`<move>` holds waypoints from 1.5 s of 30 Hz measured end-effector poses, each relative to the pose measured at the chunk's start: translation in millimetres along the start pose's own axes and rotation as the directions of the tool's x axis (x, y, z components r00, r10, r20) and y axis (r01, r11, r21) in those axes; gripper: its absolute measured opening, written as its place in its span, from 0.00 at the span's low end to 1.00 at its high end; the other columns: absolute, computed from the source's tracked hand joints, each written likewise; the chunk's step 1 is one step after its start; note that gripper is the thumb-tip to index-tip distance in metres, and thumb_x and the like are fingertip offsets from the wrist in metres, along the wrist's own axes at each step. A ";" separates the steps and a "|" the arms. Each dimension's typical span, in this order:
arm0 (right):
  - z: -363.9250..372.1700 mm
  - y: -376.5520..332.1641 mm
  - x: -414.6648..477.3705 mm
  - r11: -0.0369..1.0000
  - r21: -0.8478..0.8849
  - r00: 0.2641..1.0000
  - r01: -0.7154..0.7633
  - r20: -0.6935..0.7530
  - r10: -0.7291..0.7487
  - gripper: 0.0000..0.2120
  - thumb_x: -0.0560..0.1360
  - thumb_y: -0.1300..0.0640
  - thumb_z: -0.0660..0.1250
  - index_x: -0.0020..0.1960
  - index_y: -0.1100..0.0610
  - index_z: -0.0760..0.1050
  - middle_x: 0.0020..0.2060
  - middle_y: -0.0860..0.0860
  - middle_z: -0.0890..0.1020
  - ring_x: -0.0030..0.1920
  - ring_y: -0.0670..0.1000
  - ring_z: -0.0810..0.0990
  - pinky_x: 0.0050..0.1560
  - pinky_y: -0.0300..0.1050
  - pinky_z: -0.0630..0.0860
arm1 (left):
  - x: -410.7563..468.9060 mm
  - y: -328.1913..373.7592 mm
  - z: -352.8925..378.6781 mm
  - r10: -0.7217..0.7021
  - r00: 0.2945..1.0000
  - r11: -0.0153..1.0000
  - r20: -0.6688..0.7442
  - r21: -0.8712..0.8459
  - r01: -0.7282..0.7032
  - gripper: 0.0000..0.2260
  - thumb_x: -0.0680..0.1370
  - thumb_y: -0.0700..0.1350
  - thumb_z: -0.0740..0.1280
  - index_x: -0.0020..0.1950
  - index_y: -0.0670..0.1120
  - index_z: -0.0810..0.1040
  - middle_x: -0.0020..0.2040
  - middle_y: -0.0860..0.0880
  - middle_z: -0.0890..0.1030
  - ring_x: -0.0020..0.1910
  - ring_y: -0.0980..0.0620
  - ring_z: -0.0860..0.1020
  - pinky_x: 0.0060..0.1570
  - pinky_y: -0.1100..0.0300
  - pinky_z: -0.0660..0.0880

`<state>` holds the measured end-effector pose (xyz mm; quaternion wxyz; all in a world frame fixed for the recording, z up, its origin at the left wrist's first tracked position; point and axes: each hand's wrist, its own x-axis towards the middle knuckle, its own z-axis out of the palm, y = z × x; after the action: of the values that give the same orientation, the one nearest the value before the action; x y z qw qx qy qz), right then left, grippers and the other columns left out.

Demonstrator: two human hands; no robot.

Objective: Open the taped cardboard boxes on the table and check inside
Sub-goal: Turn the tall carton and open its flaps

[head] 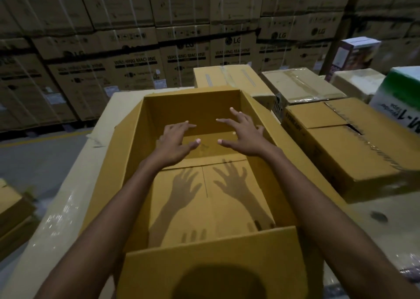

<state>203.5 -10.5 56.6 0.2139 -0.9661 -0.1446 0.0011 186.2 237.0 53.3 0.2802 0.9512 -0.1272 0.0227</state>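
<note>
A large brown cardboard box (134, 162) stands open in front of me, its flaps folded outward. Only its bare cardboard bottom shows inside, with the shadows of my hands on it. My left hand (176, 143) hovers inside the box with fingers spread and straight, holding nothing. My right hand (242, 137) hovers beside it, fingers also spread, holding nothing. Neither hand touches the box walls.
To the right lie a cardboard box (345, 153) with cut tape and a taped box (304, 86) behind it. Another taped box (227, 77) sits at the far side. A white and green carton (400, 96) stands far right. Stacked washing machine cartons (141, 71) fill the background.
</note>
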 end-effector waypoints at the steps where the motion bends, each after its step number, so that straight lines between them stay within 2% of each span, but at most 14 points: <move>1: -2.3 -7.3 -18.9 1.000 0.020 1.000 0.006 -0.016 -0.006 0.31 0.78 0.37 0.68 0.78 0.35 0.63 0.84 0.46 0.47 0.83 0.54 0.45 0.74 0.77 0.50 | -16.3 9.4 -3.5 0.023 1.000 1.000 0.019 -0.012 -0.022 0.25 0.81 0.58 0.65 0.77 0.56 0.67 0.80 0.50 0.62 0.79 0.48 0.55 0.73 0.43 0.59; 5: -4.2 -29.5 -99.5 0.990 0.136 0.988 0.027 -0.152 -0.006 0.26 0.79 0.36 0.66 0.76 0.34 0.66 0.83 0.44 0.54 0.83 0.50 0.50 0.74 0.71 0.51 | -94.9 36.2 -6.1 0.079 0.997 0.996 -0.018 -0.047 -0.080 0.25 0.81 0.62 0.62 0.76 0.58 0.68 0.80 0.53 0.62 0.78 0.52 0.55 0.73 0.45 0.59; 8: 13.5 -39.8 -155.6 0.980 0.200 0.952 -0.016 -0.297 0.076 0.20 0.79 0.38 0.67 0.71 0.36 0.73 0.81 0.43 0.61 0.82 0.48 0.54 0.76 0.68 0.50 | -151.0 44.4 11.4 0.068 0.993 0.996 -0.098 -0.048 -0.073 0.22 0.82 0.64 0.59 0.74 0.58 0.72 0.76 0.55 0.69 0.74 0.53 0.62 0.69 0.51 0.62; 12: 59.0 -39.6 -207.0 0.950 0.277 0.777 -0.145 -0.563 0.283 0.12 0.79 0.42 0.70 0.61 0.40 0.80 0.79 0.45 0.67 0.81 0.49 0.58 0.77 0.70 0.48 | -207.9 46.5 42.2 -0.002 0.988 0.996 -0.155 -0.090 -0.013 0.19 0.83 0.64 0.56 0.66 0.59 0.78 0.61 0.58 0.81 0.60 0.57 0.75 0.59 0.49 0.74; 14: 78.4 -37.8 -226.2 0.903 0.259 0.656 -0.342 -0.623 0.427 0.15 0.77 0.39 0.71 0.62 0.41 0.80 0.82 0.50 0.60 0.83 0.53 0.52 0.76 0.70 0.45 | -228.6 45.5 53.3 -0.029 0.987 1.000 -0.157 -0.004 0.028 0.20 0.84 0.63 0.55 0.64 0.57 0.81 0.53 0.56 0.84 0.51 0.57 0.78 0.55 0.51 0.75; 16: 92.9 -37.1 -242.0 0.825 0.319 0.592 -0.466 -0.581 0.558 0.23 0.76 0.33 0.67 0.66 0.42 0.77 0.84 0.51 0.51 0.83 0.57 0.46 0.76 0.71 0.45 | -243.0 43.2 60.3 -0.002 0.980 0.997 -0.199 0.081 0.019 0.19 0.85 0.60 0.56 0.60 0.54 0.83 0.47 0.55 0.85 0.45 0.56 0.78 0.53 0.55 0.69; 20: 109.2 -39.9 -256.7 0.787 0.435 0.651 -0.438 -0.451 0.611 0.32 0.76 0.25 0.56 0.73 0.40 0.70 0.83 0.47 0.39 0.83 0.60 0.40 0.78 0.71 0.46 | -254.7 34.9 60.0 0.005 0.957 0.997 -0.290 0.080 0.019 0.16 0.84 0.56 0.60 0.53 0.50 0.85 0.45 0.51 0.86 0.42 0.53 0.79 0.47 0.58 0.64; 25: 118.7 -57.9 -269.5 0.832 0.410 0.733 -0.374 -0.418 0.536 0.34 0.71 0.23 0.60 0.70 0.39 0.69 0.81 0.47 0.34 0.82 0.62 0.39 0.76 0.74 0.46 | -277.0 22.4 50.0 0.001 0.926 0.997 -0.378 0.066 0.026 0.13 0.83 0.53 0.64 0.51 0.48 0.85 0.43 0.50 0.86 0.37 0.56 0.72 0.45 0.57 0.63; 31: 138.0 -101.5 -273.0 0.882 0.357 0.814 -0.309 -0.380 0.439 0.35 0.66 0.23 0.66 0.68 0.39 0.71 0.81 0.49 0.37 0.81 0.64 0.41 0.75 0.72 0.48 | -300.9 -14.2 27.8 -0.082 0.887 0.991 -0.455 0.061 0.122 0.09 0.82 0.48 0.67 0.51 0.46 0.85 0.44 0.48 0.84 0.42 0.56 0.71 0.50 0.58 0.58; 36: 157.1 -141.4 -267.0 0.919 0.310 0.849 -0.245 -0.388 0.358 0.30 0.68 0.24 0.68 0.63 0.38 0.72 0.81 0.49 0.42 0.81 0.64 0.47 0.75 0.70 0.55 | -322.7 -47.1 12.0 -0.148 0.814 0.982 -0.562 0.018 0.190 0.04 0.79 0.40 0.70 0.46 0.45 0.83 0.42 0.46 0.83 0.44 0.50 0.74 0.57 0.55 0.60; 38: 164.1 -161.2 -260.5 0.936 0.286 0.874 -0.203 -0.379 0.305 0.28 0.70 0.26 0.69 0.64 0.39 0.73 0.82 0.48 0.44 0.81 0.64 0.47 0.75 0.69 0.55 | -330.9 -63.8 -1.0 -0.187 0.788 0.972 -0.587 0.009 0.237 0.04 0.79 0.38 0.70 0.47 0.43 0.83 0.45 0.44 0.84 0.49 0.45 0.79 0.68 0.51 0.60; 40: 171.4 -178.9 -252.3 0.945 0.277 0.897 -0.174 -0.353 0.268 0.28 0.71 0.27 0.68 0.65 0.40 0.73 0.82 0.47 0.44 0.81 0.64 0.47 0.76 0.68 0.54 | -336.6 -79.3 -15.1 -0.222 0.770 0.959 -0.598 0.011 0.285 0.04 0.79 0.37 0.69 0.49 0.42 0.84 0.50 0.42 0.85 0.57 0.42 0.80 0.78 0.48 0.51; 43: 180.0 -195.2 -239.1 0.948 0.274 0.920 -0.161 -0.306 0.245 0.29 0.72 0.26 0.67 0.68 0.39 0.72 0.81 0.46 0.43 0.81 0.65 0.47 0.76 0.68 0.53 | -336.1 -100.3 -27.7 -0.237 0.775 0.953 -0.585 0.016 0.303 0.06 0.79 0.37 0.68 0.52 0.42 0.84 0.56 0.41 0.84 0.70 0.42 0.74 0.80 0.49 0.40; 45: 182.5 -202.1 -230.4 0.949 0.275 0.933 -0.155 -0.275 0.232 0.29 0.73 0.27 0.66 0.70 0.39 0.70 0.82 0.46 0.43 0.81 0.65 0.47 0.77 0.68 0.53 | -333.1 -113.1 -33.3 -0.239 0.772 0.952 -0.589 0.012 0.304 0.07 0.79 0.36 0.67 0.54 0.43 0.84 0.59 0.42 0.84 0.74 0.43 0.70 0.79 0.49 0.36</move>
<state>-85.3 175.5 -39.3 0.3519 -0.9297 -0.0123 -0.1082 -106.0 423.0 -16.4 0.2547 0.9203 0.1048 0.2777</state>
